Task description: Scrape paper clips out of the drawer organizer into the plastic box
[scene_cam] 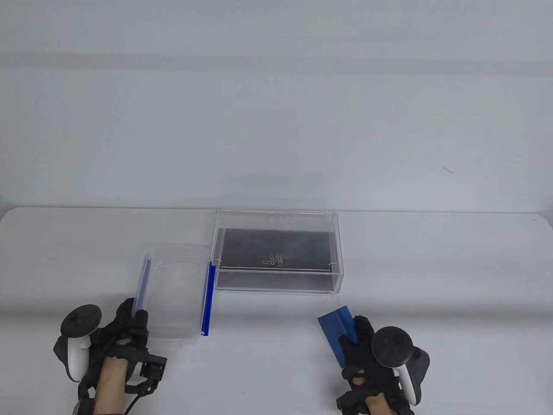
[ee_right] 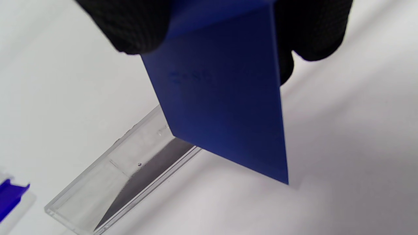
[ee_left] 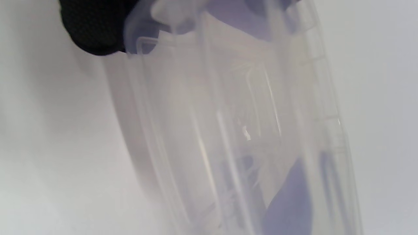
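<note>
I am watching the table view, where my left hand [scene_cam: 129, 330] is sitting at the lower left of the frame, fingers curled over the near left corner of the plastic box [scene_cam: 175, 294], gripping its rim. The box is lying just left of centre, translucent, with blue latches [scene_cam: 208, 298] along its sides; its far right corner is sitting just beside the drawer organizer [scene_cam: 276, 250]. In the left wrist view the box is filling most of the frame, blurred, with a black gloved fingertip [ee_left: 94, 29] showing at the upper left against its rim.

The organizer, a clear walled tray with a dark floor, is standing at the centre of the table view. The paper clips [scene_cam: 274, 259] are lying in a small cluster on that floor, near its front wall.

My right hand [scene_cam: 363, 346] is working at the lower right, pinching a blue scraper [scene_cam: 337, 330] between thumb and fingers. In the right wrist view the scraper [ee_right: 222, 98] is hanging down from the top edge, and a corner of the organizer [ee_right: 130, 182] is showing behind it at the lower left.
</note>
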`<state>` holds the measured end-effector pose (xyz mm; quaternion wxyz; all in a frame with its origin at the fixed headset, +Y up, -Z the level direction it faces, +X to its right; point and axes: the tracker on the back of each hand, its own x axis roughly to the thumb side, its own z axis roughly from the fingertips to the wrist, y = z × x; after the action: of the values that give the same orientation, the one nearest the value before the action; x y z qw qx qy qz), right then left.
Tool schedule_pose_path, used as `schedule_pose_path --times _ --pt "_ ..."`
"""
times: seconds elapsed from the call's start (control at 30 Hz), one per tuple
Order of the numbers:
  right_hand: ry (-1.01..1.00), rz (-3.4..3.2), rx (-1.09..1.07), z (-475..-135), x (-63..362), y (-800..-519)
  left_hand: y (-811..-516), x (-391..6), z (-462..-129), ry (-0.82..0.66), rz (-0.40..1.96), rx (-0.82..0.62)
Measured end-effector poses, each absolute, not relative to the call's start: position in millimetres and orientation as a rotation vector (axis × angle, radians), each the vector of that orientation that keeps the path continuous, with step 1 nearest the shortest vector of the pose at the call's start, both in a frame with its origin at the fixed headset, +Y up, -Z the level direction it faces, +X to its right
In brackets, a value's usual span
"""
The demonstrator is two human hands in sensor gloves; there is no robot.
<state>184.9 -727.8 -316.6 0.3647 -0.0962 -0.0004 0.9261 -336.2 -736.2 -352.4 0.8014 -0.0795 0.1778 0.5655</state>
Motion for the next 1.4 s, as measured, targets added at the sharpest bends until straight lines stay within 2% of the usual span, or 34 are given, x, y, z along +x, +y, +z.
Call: schedule_pose_path --times 0.17,0.33,0.57,0.7,0.87,1.0,1.17,1.4 --pt "-0.002 2.382 -0.248 -316.4 185.1 -727.9 -732.3 -284.7 -355.3 0.235 1.216 -0.193" --pt "-0.003 2.378 -0.25 -316.4 185.3 -728.1 -739.3 -235.1 -354.0 0.16 1.238 -0.204" --pt "-0.011 2.376 -0.255 -316.2 185.4 -728.4 -771.7 -185.5 -349.4 0.131 1.286 -0.412" --pt "-0.04 2.385 -0.259 -317.4 187.2 -726.1 -784.7 -174.0 -347.2 0.149 1.331 -0.517" --pt "-0.136 2.377 -0.211 -329.4 183.2 -707.4 -791.3 -169.7 -345.4 0.162 1.341 -0.558" --pt "-0.095 2.386 -0.136 -350.3 172.8 -693.1 -785.0 -171.0 -343.4 0.15 1.356 -0.571" --pt "-0.14 2.465 -0.044 -381.0 151.0 -673.8 -786.1 -176.1 -345.6 0.151 1.351 -0.574" --pt "-0.112 2.617 0.093 -430.7 101.3 -649.5 -792.4 -177.0 -348.9 0.162 1.317 -0.572"
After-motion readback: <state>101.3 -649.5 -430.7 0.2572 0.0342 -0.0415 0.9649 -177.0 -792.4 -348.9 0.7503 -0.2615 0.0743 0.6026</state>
